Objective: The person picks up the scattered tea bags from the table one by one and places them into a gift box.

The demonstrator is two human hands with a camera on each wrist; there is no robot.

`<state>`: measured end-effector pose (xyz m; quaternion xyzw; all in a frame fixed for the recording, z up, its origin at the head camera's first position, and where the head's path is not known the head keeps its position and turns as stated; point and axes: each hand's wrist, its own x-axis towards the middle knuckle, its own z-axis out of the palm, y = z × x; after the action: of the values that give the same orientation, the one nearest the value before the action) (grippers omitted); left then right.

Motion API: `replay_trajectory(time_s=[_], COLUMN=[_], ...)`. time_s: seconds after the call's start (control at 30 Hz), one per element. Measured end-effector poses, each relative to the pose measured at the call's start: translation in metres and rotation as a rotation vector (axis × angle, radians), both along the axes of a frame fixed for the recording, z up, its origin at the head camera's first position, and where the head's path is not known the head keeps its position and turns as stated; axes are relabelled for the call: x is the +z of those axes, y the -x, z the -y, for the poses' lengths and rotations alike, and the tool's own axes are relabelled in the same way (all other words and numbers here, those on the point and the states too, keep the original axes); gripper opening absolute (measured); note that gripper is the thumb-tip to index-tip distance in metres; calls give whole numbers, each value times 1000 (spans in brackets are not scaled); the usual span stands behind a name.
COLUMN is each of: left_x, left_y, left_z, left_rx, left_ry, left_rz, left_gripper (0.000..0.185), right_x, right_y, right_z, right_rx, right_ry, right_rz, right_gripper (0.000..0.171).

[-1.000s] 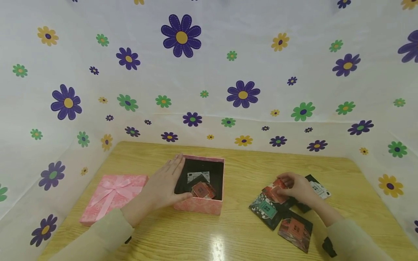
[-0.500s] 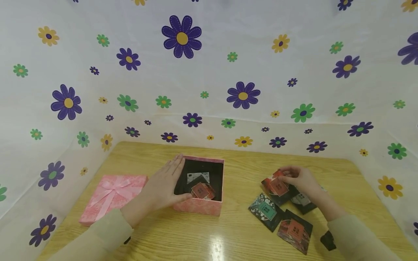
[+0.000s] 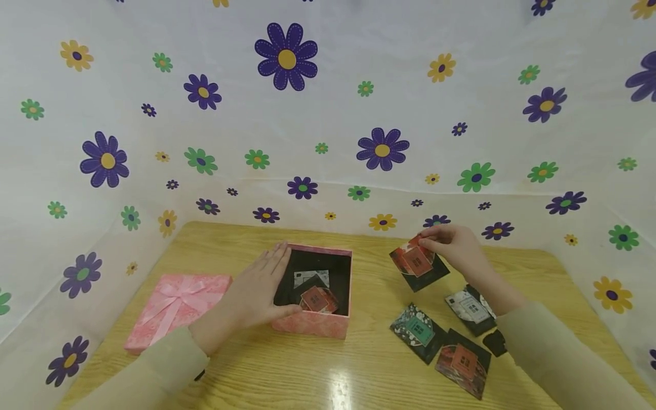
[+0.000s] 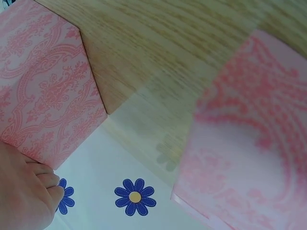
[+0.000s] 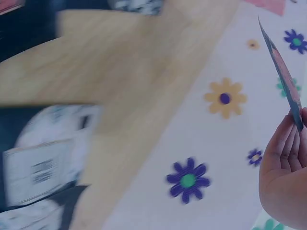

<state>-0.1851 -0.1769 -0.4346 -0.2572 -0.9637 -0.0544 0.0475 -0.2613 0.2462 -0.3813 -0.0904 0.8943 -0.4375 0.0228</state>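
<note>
An open pink box (image 3: pixel 312 323) with a black inside stands mid-table and holds a couple of small packets (image 3: pixel 319 299). My left hand (image 3: pixel 261 290) lies flat against the box's left wall, fingers straight; in the left wrist view the box wall (image 4: pixel 48 96) shows beside the hand (image 4: pixel 24 196). My right hand (image 3: pixel 451 245) is lifted above the table to the right of the box and pinches a red-and-black packet (image 3: pixel 417 262). The right wrist view shows that packet (image 5: pixel 283 72) edge-on at my fingertips (image 5: pixel 288 143).
The pink lid with a bow (image 3: pixel 176 304) lies left of the box. Three more packets (image 3: pixel 420 330) (image 3: pixel 463 361) (image 3: pixel 471 307) lie on the wooden table (image 3: pixel 359 370) at the right. Flowered white sheets (image 3: pixel 328 114) wall in the table on three sides.
My right hand picked a red-and-black packet off the pile and raised it up and toward the back. The left hand and the box stayed still.
</note>
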Motion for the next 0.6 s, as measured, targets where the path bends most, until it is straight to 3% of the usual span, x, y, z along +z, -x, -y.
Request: replay_trajectory(time_s=[0.3,0.6], left_x=[0,-1], left_y=[1,2], left_z=[0,1], left_rx=[-10,-20], left_ry=[13,11], left_rz=[-14,-28], left_gripper=[116,116], right_x=[24,26], right_y=[12,21], right_z=[52,100], right_rx=[14,74], right_ry=[64,203], right_rz=[4,22], right_gripper=[28,26])
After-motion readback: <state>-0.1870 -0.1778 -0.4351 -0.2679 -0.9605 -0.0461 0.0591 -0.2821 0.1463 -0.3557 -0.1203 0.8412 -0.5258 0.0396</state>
